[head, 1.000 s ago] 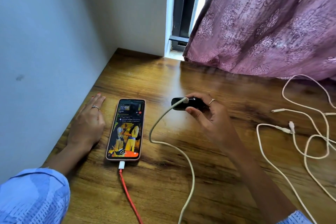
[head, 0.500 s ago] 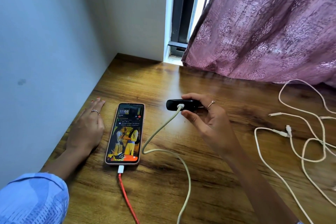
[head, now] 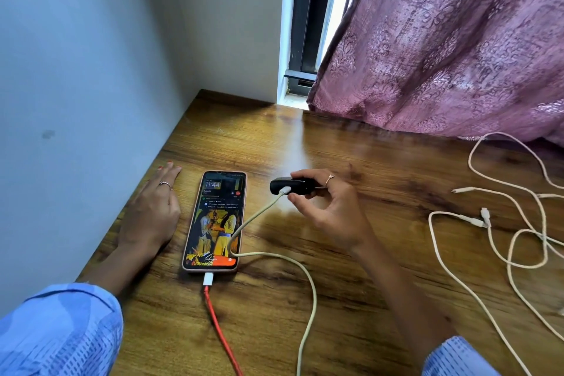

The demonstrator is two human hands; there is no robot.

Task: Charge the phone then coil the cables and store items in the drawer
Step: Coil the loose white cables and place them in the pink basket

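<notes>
Phone (head: 214, 221) lies face up, screen lit, near desk's (head: 381, 299) left edge; red cable (head: 220, 333) plugged into its bottom end. Small black device (head: 294, 186) sits just right of phone's top, cream cable (head: 300, 284) plugged in, looping over phone's lower right corner. R hand (head: 329, 207) pinches the device, thumb below, fingers on top. L hand (head: 151, 214) flat on desk, fingers straight, left of phone. Vs 0.5 s ago: cream cable now overlaps the phone.

Bare desk (head: 381, 168) lies open at twelve o'clock up to the curtain (head: 442, 55). White cables (head: 518, 238) clutter three o'clock; the wall (head: 76, 85) blocks nine o'clock.
</notes>
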